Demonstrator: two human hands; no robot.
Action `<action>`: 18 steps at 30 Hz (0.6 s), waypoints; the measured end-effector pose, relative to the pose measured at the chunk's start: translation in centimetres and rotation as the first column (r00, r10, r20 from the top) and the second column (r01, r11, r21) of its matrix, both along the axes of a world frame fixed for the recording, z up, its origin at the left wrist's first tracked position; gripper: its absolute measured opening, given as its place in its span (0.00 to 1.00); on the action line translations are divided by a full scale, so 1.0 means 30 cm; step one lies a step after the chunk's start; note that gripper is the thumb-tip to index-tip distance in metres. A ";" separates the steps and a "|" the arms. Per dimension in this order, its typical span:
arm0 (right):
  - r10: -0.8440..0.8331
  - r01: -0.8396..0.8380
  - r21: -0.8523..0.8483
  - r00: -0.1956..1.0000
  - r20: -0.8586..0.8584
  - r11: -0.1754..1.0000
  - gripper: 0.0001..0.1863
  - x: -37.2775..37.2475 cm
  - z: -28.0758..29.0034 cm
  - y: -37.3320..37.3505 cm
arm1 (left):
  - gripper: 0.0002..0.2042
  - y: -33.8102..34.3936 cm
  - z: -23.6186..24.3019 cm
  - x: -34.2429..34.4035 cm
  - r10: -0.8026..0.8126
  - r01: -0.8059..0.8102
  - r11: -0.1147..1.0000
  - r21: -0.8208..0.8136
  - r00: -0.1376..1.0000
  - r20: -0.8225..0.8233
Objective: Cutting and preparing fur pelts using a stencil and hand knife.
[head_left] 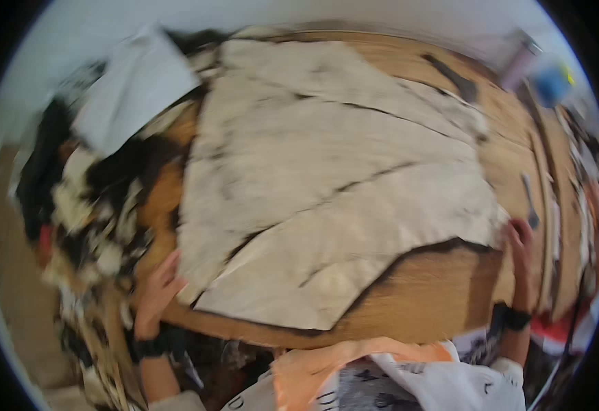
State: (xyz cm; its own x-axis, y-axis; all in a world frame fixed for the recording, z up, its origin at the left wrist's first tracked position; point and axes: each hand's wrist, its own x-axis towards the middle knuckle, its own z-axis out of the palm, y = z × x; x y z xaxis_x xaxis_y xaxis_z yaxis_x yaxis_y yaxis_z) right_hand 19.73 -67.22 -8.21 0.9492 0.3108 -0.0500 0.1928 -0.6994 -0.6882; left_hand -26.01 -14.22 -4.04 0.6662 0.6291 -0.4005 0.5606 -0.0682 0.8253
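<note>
A large cream-coloured hide (340, 151), fur or leather I cannot make out, lies spread over the wooden table. Dark-edged slits or seams cross it diagonally, and its near edge curves inward at the right. My left hand (157, 293) is at the hide's near left edge, its fingers closed on the margin. At the right corner, the curled fingers of my right hand (520, 246) pinch the hide's tip. Both wrists wear dark bands. Slight blur softens the fingertips.
Dark and cream scraps (101, 219) are heaped at the left, under a white sheet (135, 89). On the wooden table (423, 294) lie a dark flat tool (454, 79) and a slim grey-blue tool (530, 202). A pinkish cylinder (521, 63) and blue container (552, 82) stand far right.
</note>
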 end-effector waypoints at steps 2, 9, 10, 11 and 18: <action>-0.033 0.032 0.040 0.999 0.029 0.999 0.08 0.014 -0.066 0.002 | 0.30 -0.049 0.072 0.022 -0.061 0.078 0.995 0.056 0.965 -0.257; 0.239 -0.218 -0.099 0.902 0.360 0.971 0.16 -0.048 0.064 0.093 | 0.28 0.014 0.054 -0.051 -0.387 0.457 0.859 0.232 0.875 -0.292; 0.319 -0.280 -0.154 0.868 0.381 0.948 0.17 -0.063 0.080 0.095 | 0.28 0.014 0.043 -0.052 -0.519 0.514 0.714 0.475 0.845 -0.133; 0.401 -0.345 -0.208 0.827 0.395 0.915 0.19 -0.077 0.096 0.087 | 0.28 0.048 0.028 -0.076 -0.531 0.522 0.709 0.473 0.838 -0.128; 0.596 -0.353 -0.558 0.727 0.343 0.751 0.18 -0.101 0.083 0.137 | 0.31 0.007 0.274 0.079 -0.159 0.161 0.935 0.316 0.987 -0.031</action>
